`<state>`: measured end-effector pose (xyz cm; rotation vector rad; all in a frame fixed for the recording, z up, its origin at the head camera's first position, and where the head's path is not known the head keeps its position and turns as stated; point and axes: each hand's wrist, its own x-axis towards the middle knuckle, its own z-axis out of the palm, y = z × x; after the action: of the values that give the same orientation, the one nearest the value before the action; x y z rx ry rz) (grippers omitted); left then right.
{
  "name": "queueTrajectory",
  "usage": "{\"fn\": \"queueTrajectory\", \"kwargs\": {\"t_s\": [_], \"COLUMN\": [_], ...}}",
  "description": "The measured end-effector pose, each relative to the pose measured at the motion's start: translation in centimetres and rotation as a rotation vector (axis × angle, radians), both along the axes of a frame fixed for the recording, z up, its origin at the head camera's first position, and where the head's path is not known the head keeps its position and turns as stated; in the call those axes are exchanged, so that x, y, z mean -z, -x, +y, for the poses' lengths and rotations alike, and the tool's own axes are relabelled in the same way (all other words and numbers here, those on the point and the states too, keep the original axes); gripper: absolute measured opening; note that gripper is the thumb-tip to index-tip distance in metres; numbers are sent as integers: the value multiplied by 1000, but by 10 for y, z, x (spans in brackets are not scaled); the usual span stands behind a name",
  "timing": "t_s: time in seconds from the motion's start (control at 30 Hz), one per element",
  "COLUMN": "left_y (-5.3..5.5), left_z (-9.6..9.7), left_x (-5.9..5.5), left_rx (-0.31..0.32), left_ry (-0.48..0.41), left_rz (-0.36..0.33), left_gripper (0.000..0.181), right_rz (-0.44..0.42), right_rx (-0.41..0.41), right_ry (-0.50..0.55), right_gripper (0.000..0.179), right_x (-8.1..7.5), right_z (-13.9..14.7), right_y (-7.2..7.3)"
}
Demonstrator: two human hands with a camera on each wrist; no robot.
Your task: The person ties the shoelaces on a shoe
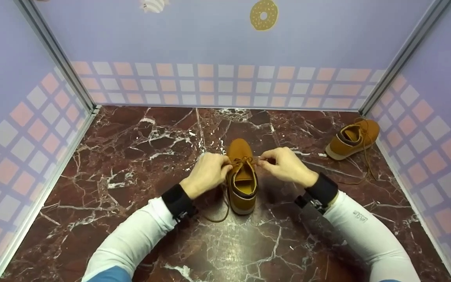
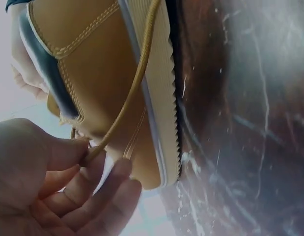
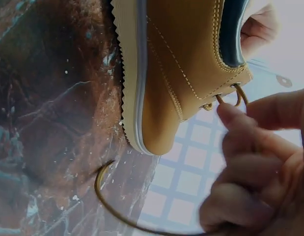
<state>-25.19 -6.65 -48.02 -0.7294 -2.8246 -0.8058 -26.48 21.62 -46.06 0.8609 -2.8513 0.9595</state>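
Observation:
A tan shoe (image 1: 239, 148) with a dark padded collar stands upright on the marble-patterned surface, toe pointing away. On its left side my left hand (image 1: 209, 172) pinches a brown shoelace (image 2: 133, 88) between thumb and forefinger; the lace's tail hangs past the sole. At the right of the shoe, my right hand (image 1: 284, 165) pinches lace between thumb and forefinger close by the eyelets (image 3: 219, 96). Another length of lace (image 3: 110, 209) trails from below the right hand's curled fingers to the surface. Laces cross over the tongue between both hands.
A second tan shoe (image 1: 352, 139) stands at the back right near the side wall, its lace (image 1: 368, 166) trailing on the surface. Lilac panels with a checked band (image 1: 225, 84) enclose the back and both sides. Both wrists wear black bands (image 1: 178, 200).

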Motion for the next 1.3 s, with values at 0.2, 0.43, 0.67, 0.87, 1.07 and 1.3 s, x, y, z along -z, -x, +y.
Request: {"fn": "queueTrajectory", "kwargs": {"t_s": [0.2, 0.43, 0.67, 0.87, 1.07, 1.3], "left_y": [-2, 3, 9, 4, -1, 0], "left_z": [-10, -26, -40, -40, -42, -51], "left_x": [-11, -19, -17, -14, -12, -19], "left_rx": [-19, -48, -137, -83, 16, -13], "left_ry": [-48, -65, -37, 37, 130, 105], "left_rz": [9, 48, 118, -10, -67, -58], "left_gripper": [14, 11, 9, 12, 11, 8], "right_rz": [43, 1, -20, -61, -99, -153], "right_rx": [18, 17, -18, -35, -81, -129], "right_ry": [20, 26, -20, -22, -12, 19], "right_gripper": [17, 16, 17, 16, 22, 11], "right_x": [1, -1, -1, 0, 2, -1], "right_z": [3, 13, 19, 21, 25, 33], "right_y": [1, 1, 2, 2, 3, 3]}}
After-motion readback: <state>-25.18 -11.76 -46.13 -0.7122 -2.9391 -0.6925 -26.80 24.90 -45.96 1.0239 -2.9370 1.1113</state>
